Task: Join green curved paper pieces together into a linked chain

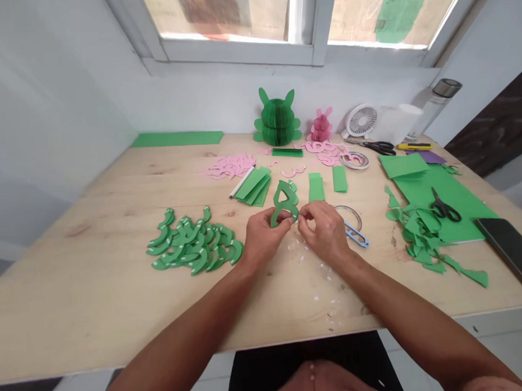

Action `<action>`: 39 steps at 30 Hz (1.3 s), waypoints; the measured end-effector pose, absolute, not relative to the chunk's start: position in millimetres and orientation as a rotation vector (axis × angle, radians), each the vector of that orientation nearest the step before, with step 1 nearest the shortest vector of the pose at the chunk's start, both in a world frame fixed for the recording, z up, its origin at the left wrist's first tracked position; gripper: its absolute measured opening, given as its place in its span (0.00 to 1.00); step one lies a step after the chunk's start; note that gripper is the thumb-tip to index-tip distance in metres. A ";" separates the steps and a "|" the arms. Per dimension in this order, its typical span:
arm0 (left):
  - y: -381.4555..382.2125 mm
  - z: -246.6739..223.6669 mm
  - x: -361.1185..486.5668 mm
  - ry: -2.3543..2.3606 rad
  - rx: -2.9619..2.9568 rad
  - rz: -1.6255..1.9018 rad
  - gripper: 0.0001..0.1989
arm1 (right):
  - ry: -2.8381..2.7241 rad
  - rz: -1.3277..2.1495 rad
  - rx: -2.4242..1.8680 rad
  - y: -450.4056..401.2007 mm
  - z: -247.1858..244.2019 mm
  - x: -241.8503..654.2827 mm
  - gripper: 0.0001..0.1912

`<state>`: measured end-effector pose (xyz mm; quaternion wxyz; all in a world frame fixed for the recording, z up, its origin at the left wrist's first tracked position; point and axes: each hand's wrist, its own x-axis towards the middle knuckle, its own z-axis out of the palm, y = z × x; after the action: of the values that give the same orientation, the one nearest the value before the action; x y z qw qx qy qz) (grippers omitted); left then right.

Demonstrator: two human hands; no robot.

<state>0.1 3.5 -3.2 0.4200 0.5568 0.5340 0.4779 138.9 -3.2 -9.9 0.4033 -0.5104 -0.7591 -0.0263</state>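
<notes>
The left hand [266, 237] and right hand [326, 232] grip a green paper cut-out [283, 203] between closed fingers (it looks thin); a hard tug could crease or tear its narrow curves.

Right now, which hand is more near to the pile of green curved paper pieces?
Left. The left hand is close to the right edge of the green paper pile; the right hand is farther, beyond the left hand.

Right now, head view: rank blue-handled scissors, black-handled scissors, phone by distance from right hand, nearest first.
From the right hand:
1. Blue-handled scissors: just right, on the table.
2. Black-handled scissors: farther right, on green paper.
3. Phone: table's right edge.
</notes>
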 end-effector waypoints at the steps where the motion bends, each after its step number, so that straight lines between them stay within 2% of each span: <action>1: 3.6 -3.1 0.0 1.335 1.392 1.200 0.04 | -1.921 -0.059 -1.281 -3.7 -9.6 139.0 0.05; 6: 5.7 -6.2 -0.9 1.321 1.405 1.204 0.04 | -1.964 -0.051 -1.236 -5.0 -8.5 138.7 0.02; 18: 4.3 -9.7 -1.5 1.333 1.511 1.170 0.07 | -1.974 -0.074 -1.284 -5.5 -7.5 138.3 0.05; 39: 5.3 -0.8 -1.6 1.348 1.343 1.190 0.05 | -1.906 -0.041 -1.336 -0.5 -10.4 142.2 0.05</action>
<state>-1.6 5.3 -0.8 0.4339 0.5392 0.5411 0.4778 142.2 -0.5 -10.4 0.3957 -0.5272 -0.7518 -0.0163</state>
